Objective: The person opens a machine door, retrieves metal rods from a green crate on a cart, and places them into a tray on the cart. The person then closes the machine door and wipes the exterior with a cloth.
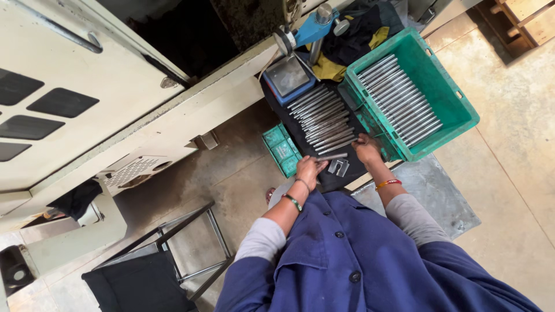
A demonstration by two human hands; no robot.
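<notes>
Blue sleeves nearest; left hand (310, 169) grip closed on a steel rod (331, 156); right hand (366, 147) touches rods, grip unclear.

Rods (324, 118): bare grey metal, smooth, dull sheen. Crate (448, 75): green moulded plastic, matt, holding more such rods. Tabletop (347, 173): covered in black matt material. Coat (370, 260): blue woven cloth. Floor (509, 144): rough, stained concrete.

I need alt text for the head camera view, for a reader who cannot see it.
A person in a blue coat holds a metal rod with the left hand; the right hand touches a row of rods beside a green crate.
</notes>
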